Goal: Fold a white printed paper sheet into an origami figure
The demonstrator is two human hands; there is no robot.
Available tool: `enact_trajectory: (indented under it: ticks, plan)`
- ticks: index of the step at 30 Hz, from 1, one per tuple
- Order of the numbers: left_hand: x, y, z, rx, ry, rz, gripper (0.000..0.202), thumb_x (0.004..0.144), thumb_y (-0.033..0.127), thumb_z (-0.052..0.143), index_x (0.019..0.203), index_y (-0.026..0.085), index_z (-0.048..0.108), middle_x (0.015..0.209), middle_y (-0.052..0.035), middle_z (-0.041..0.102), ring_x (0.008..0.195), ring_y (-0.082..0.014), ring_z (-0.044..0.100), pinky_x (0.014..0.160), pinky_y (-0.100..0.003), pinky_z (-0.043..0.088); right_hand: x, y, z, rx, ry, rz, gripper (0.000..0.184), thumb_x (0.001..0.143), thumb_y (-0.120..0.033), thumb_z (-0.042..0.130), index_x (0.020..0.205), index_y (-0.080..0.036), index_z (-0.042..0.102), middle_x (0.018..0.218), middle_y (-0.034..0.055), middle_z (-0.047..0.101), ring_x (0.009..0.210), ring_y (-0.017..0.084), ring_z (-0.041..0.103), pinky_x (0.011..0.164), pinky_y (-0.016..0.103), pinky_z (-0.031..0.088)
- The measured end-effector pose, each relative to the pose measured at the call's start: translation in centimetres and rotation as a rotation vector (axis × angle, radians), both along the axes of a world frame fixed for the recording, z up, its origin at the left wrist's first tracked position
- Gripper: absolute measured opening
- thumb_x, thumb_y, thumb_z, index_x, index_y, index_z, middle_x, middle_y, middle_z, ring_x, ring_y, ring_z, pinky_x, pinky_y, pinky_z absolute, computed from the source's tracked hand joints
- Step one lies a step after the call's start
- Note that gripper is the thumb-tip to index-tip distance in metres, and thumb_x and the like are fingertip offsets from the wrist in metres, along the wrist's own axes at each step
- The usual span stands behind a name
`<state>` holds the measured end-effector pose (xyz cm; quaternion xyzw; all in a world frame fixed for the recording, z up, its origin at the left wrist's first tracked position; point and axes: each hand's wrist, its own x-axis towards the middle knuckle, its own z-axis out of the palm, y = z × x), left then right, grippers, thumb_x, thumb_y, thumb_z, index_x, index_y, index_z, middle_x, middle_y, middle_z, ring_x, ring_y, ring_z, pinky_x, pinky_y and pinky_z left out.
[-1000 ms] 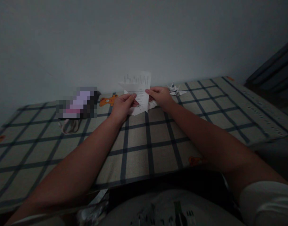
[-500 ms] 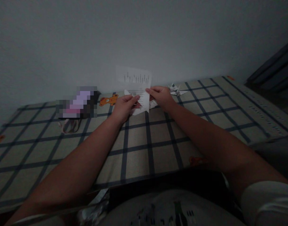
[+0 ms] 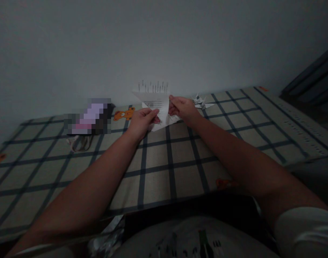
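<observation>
Printed paper, creased, is up near the middle of the far edge of the surface, between both hands. Left hand has its thumb and fingers pinched on the lower left part; right hand, fingers curled, nips the right edge between thumb and forefinger. Folded paper birds sit by the far edge, just beyond the right hand.

Seemingly a room in a home: checked, bear-print tablecloth against a plain grey wall
</observation>
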<state>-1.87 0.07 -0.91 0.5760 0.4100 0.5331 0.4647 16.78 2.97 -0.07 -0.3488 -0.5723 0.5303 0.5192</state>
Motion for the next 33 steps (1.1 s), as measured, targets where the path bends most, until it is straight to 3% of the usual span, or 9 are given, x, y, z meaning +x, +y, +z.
enact_trajectory:
  ticks: [5, 11, 16, 19, 24, 29, 33]
  plan:
    - [0.1, -0.07, 0.05, -0.021, -0.01, 0.049, 0.035, 0.075, 0.042, 0.076, 0.055, 0.016, 0.064, 0.053, -0.0019, 0.062, 0.044, -0.0081, 0.049, 0.044, -0.021, 0.037, 0.46, -0.51, 0.07, 0.085, -0.16, 0.107, 0.037, 0.076, -0.051, 0.074, 0.075, -0.015, 0.066, 0.066, 0.0003, 0.065, 0.061, 0.009, 0.06, 0.061, 0.021, 0.051]
    - [0.53, -0.38, 0.16, -0.1, -0.096, -0.063, 0.034, 0.072, 0.049, 0.078, 0.069, 0.015, 0.069, 0.064, -0.0042, 0.066, 0.054, -0.0116, 0.058, 0.053, -0.024, 0.049, 0.26, -0.74, 0.05, 0.119, -0.148, 0.037, 0.033, 0.079, -0.046, 0.071, 0.072, -0.015, 0.063, 0.064, -0.0004, 0.064, 0.059, 0.008, 0.058, 0.06, 0.021, 0.049]
    - [0.23, -0.61, 0.36, -0.002, 0.115, -0.022, 0.039, 0.078, 0.047, 0.071, 0.057, 0.015, 0.062, 0.053, -0.0006, 0.059, 0.047, -0.0069, 0.048, 0.047, -0.019, 0.038, 0.08, -0.63, 0.04, 0.115, -0.117, -0.007, 0.033, 0.078, -0.046, 0.072, 0.07, -0.015, 0.063, 0.063, -0.001, 0.064, 0.057, 0.007, 0.058, 0.059, 0.02, 0.049]
    - [0.09, -0.56, 0.34, 0.019, 0.146, -0.008, 0.04, 0.08, 0.046, 0.069, 0.057, 0.015, 0.061, 0.051, 0.001, 0.056, 0.045, -0.0056, 0.043, 0.045, -0.019, 0.033, 0.04, -0.54, -0.05, 0.12, -0.121, -0.007, 0.033, 0.079, -0.046, 0.072, 0.071, -0.015, 0.064, 0.064, -0.0004, 0.066, 0.059, 0.008, 0.06, 0.059, 0.019, 0.049]
    - [0.26, -0.42, 0.09, -0.082, 0.041, -0.067, 0.032, 0.074, 0.045, 0.075, 0.071, 0.014, 0.067, 0.066, -0.0021, 0.067, 0.055, -0.0098, 0.058, 0.056, -0.021, 0.047, 0.01, -0.27, -0.35, 0.13, -0.09, -0.043, 0.031, 0.078, -0.044, 0.073, 0.071, -0.016, 0.064, 0.064, -0.0006, 0.066, 0.059, 0.008, 0.061, 0.059, 0.02, 0.05]
    - [0.28, -0.32, 0.26, -0.011, 0.09, -0.026, 0.03, 0.077, 0.041, 0.073, 0.066, 0.013, 0.066, 0.057, 0.0004, 0.06, 0.05, -0.0057, 0.049, 0.049, -0.017, 0.04, -0.2, -0.38, -0.27, 0.083, -0.062, -0.056, 0.032, 0.077, -0.046, 0.074, 0.071, -0.016, 0.064, 0.064, -0.0007, 0.067, 0.058, 0.008, 0.061, 0.06, 0.02, 0.052]
    - [0.32, -0.33, 0.37, -0.051, 0.025, -0.077, 0.027, 0.073, 0.04, 0.076, 0.072, 0.015, 0.067, 0.064, -0.0001, 0.063, 0.055, -0.0081, 0.055, 0.053, -0.019, 0.045, -0.2, -0.3, -0.21, 0.075, -0.045, -0.079, 0.032, 0.076, -0.045, 0.075, 0.07, -0.016, 0.063, 0.063, -0.0011, 0.066, 0.056, 0.007, 0.06, 0.058, 0.019, 0.051]
